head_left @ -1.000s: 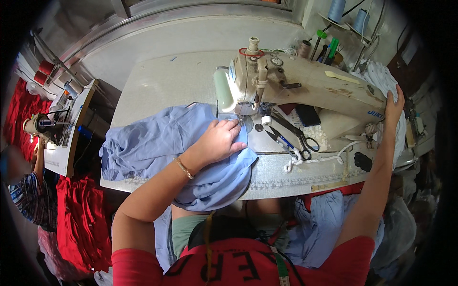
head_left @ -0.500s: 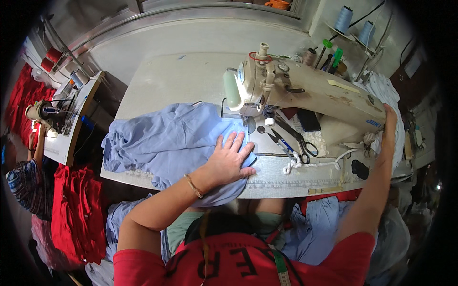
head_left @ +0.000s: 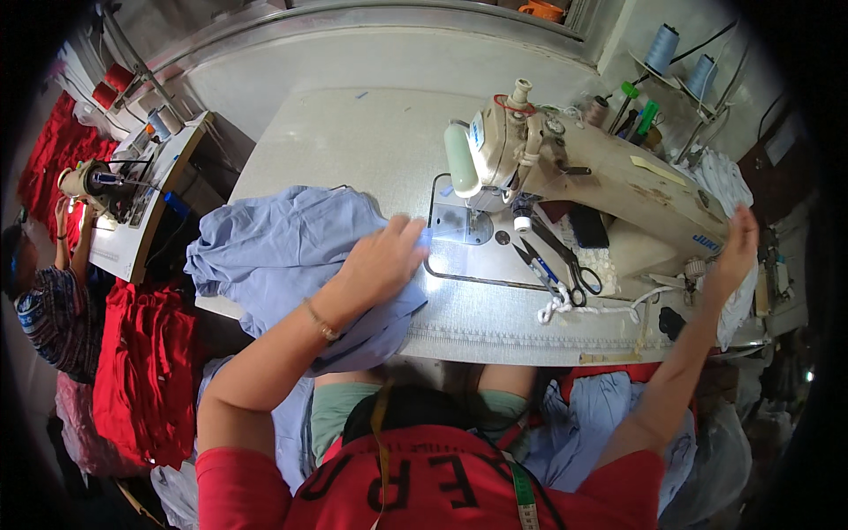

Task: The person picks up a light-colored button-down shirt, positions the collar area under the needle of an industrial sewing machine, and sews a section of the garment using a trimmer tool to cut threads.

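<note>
A light blue garment (head_left: 291, 234) lies bunched on the left of the sewing table, its front part hanging over the edge. My left hand (head_left: 380, 265) is closed at the garment's right end, fingertips bent over a bit of cloth and slightly blurred. To the right stands a beige sewing machine (head_left: 618, 168); its needle plate (head_left: 459, 225) is uncovered beside my left fingertips. My right hand (head_left: 738, 252) is at the machine's right end by the handwheel, fingers stretched and holding nothing.
Black scissors (head_left: 579, 274), thread snips (head_left: 534, 265) and a dark phone-like slab (head_left: 587, 227) lie under the machine arm. Blue thread cones (head_left: 661, 49) stand at the back right. Red garments (head_left: 146, 371) hang at left, near a co-worker (head_left: 57, 327) at another machine.
The garment has come off the needle plate, drawn left by my left hand, whose fingers went from flat to bent. My right hand has shifted slightly at the machine's end. The view has shifted slightly.
</note>
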The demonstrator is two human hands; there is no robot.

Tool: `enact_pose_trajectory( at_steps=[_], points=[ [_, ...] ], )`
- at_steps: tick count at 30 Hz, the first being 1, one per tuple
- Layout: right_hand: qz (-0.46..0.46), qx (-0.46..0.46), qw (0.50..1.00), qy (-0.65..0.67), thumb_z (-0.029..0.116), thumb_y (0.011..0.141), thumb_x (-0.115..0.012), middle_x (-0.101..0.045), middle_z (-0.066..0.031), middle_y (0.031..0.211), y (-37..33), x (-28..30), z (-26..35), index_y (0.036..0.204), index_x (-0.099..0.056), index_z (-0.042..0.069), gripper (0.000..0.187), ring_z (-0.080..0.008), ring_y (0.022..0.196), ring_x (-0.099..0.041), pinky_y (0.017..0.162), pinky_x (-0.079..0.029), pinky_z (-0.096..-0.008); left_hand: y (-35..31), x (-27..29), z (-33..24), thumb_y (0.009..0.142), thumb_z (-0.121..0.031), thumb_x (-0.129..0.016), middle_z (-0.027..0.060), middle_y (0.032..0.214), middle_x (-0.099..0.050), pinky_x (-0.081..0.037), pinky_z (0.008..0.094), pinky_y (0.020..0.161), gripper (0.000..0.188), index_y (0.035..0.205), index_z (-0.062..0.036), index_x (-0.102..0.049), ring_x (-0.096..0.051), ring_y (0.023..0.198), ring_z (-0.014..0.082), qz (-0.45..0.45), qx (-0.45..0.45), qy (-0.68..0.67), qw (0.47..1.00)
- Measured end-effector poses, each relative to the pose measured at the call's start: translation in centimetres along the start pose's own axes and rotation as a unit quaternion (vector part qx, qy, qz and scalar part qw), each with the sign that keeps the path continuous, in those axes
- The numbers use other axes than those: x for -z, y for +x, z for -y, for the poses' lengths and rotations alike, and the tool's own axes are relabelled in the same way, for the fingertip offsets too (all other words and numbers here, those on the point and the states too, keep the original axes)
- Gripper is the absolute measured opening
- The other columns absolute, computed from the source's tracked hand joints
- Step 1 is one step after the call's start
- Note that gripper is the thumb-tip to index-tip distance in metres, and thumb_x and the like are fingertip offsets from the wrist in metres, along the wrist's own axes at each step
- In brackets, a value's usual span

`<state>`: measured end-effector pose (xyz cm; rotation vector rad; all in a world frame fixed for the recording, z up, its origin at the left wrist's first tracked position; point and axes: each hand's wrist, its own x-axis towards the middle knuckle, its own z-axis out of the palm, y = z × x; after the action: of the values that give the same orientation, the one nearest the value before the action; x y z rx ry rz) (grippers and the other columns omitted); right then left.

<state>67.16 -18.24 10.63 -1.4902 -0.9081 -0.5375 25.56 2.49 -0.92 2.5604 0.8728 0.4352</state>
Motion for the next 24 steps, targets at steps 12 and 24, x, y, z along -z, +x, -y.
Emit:
enact_pose_trajectory(
  at_steps=[12, 24],
  points=[
    [0.516, 0.076, 0.816, -0.249, 0.001, 0.077, -0.054, -0.054, -0.0160, 0.108, -18.0, -11.2, 5.1, 0.113, -0.054, 0.001, 0.036, -0.0335, 0.101, -0.053, 0.086, -0.045, -0.0399, 4.2, -4.4, 4.0, 0.082, -0.013, -0.059, 0.0164, 0.081, -0.058, -0.047, 0.0432, 0.068, 0.013, 0.082, -0.0005, -0.055, -0.058, 0.077, 0.0361, -0.171, 0.017, -0.015, 0.985],
    [0.599, -0.048, 0.798, -0.049, 0.020, 0.091, -0.044, -0.061, -0.0195, 0.093, -19.6, -15.3, 9.8, 0.110, -0.048, 0.007, 0.023, -0.0376, 0.090, -0.058, 0.077, -0.046, -0.0440, 1.4, -2.6, 2.9, 0.084, -0.013, -0.058, 0.0172, 0.082, -0.061, -0.045, 0.0402, 0.068, 0.011, 0.088, -0.0032, -0.056, -0.057, 0.078, 0.0364, -0.084, -0.019, -0.149, 0.985]
  ],
)
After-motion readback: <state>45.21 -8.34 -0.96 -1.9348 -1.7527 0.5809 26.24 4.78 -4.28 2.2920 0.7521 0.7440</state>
